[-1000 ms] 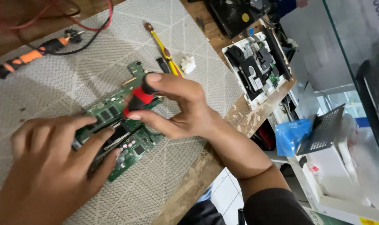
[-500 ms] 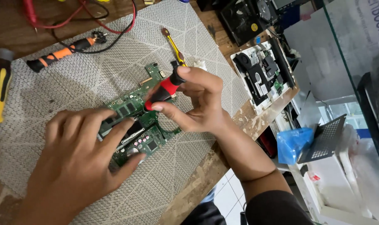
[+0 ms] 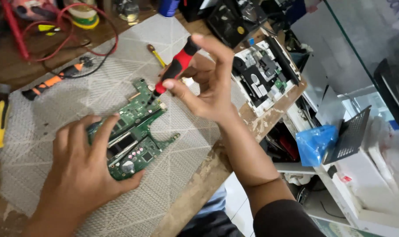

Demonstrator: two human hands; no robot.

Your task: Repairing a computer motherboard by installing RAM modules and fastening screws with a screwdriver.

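The work in hand looks like the unscrewing of a green circuit board (image 3: 136,131), which lies flat on a pale woven mat (image 3: 68,101) on the wooden worktop (image 3: 199,188). The left hand (image 3: 83,169) lies spread over the near end of the board and presses it down, fingers splayed and closed on nothing. The right hand (image 3: 208,83) has its grip closed on a red-and-black screwdriver (image 3: 175,70), held slantwise between thumb and fingertips, with the tip down at the far end of the board; whether it sits in a screw head cannot be told. The next move seems to call for the driver to stand straighter over the screw and turn with light pressure while the board stays pinned, since a slip could scrape the small parts around it. Room is fair on the mat to the left and toward the person, but tight elsewhere: the worktop's front edge runs slantwise just beside the board, under the right forearm, and a loose screw could roll off there. A yellow-handled tool (image 3: 156,55) lies just behind the right hand, an opened white-and-black device (image 3: 263,77) sits near the right corner, and red leads (image 3: 98,39) and an orange-and-black tool (image 3: 52,82) lie beyond the board to the left.
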